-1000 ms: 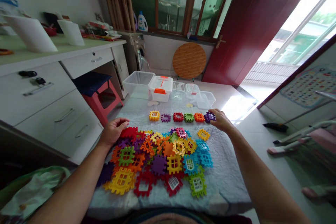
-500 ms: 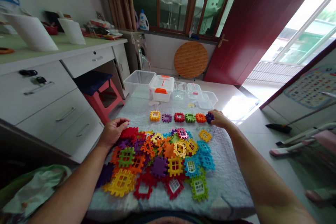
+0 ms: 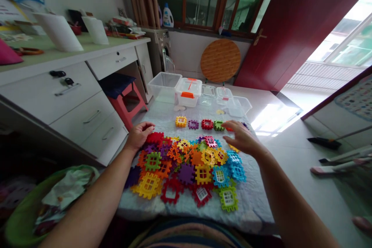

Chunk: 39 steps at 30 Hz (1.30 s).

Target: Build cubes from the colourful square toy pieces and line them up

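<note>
A heap of colourful plastic interlocking building tiles with toothed edges, including a purple tile [image 3: 186,174], lies on the cloth-covered table. Beside the heap's far left corner, next to a red tile [image 3: 155,137], rests my left hand [image 3: 138,136], its fingers loosely stretched and holding nothing. Behind the heap is a row of cube-like pieces: a yellow one [image 3: 181,121], a purple one [image 3: 193,124], a red one [image 3: 207,124], a green one [image 3: 218,125], and others partly hidden. Over the row's right part hovers my right hand [image 3: 242,139], thumb and fingers apart with nothing between them.
Clear plastic bins [image 3: 165,87] and a lidded box with orange latches [image 3: 188,92] stand at the table's far end. A red stool [image 3: 128,100] and white drawers [image 3: 78,100] are on the left. A green basket [image 3: 21,221] sits low at left.
My right hand has let go of the dark purple piece at the row's right end and moved left and nearer to me. My left hand stays by the red tile. The view has shifted slightly.
</note>
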Available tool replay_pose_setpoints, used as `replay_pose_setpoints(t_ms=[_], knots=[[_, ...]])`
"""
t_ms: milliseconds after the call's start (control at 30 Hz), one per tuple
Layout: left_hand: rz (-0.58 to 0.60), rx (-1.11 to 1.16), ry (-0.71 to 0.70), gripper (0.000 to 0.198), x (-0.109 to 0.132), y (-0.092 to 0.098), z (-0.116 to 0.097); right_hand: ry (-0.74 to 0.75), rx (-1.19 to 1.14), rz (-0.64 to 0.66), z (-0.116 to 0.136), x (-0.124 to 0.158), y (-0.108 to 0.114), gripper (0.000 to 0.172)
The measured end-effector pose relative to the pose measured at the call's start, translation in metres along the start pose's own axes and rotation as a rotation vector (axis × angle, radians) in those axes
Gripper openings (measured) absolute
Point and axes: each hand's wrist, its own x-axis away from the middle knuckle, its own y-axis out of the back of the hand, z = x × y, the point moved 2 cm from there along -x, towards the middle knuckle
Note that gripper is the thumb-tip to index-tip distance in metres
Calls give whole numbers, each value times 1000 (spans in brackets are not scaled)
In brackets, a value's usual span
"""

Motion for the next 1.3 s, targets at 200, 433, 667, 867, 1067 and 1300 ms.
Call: replay_pose_setpoints(t_ms=[200,433,667,867,1067,1300], knots=[[5,58,-9,31,-1,-1,6,234,-13,213,122,32,-43,48],[11,61,-13,29,-1,-1,3,160,104,197,136,40,-72,44],[0,51,-25,29,-1,0,1,111,-71,73,113,33,-50,41],[13,54,-4,31,-1,-1,0,-43,-51,42,59,21,-34,39],[10,41,-14,31,0,0,-4,-88,-15,162,36,20,-43,39],[13,38,-16,30,-1,-1,0,9,-60,142,52,-2,-34,33]])
